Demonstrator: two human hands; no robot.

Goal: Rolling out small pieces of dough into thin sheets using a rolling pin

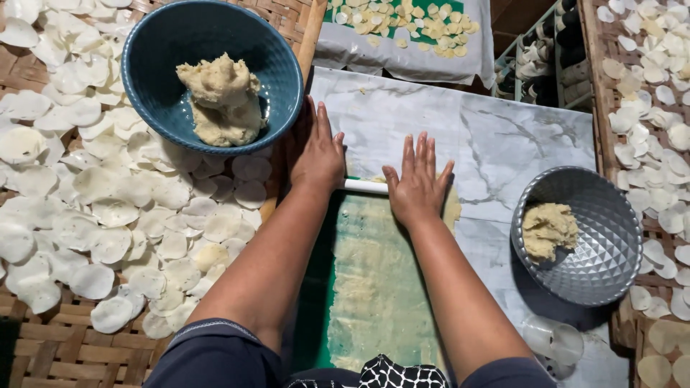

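My left hand [316,149] and my right hand [417,183] lie flat, fingers spread, on a white rolling pin [364,186] that crosses a thin sheet of pale dough [377,280]. The dough is spread on a green mat [316,302] over a marbled white surface [503,136]. Only a short piece of the pin shows between my two palms. Both arms stretch forward from the bottom of the view.
A blue bowl [154,79] with a dough lump stands at the upper left; a grey faceted bowl [611,230] with dough sits at the right. Several thin white discs [108,201] cover woven trays left and right. Cut dough pieces [410,21] lie on a far sheet.
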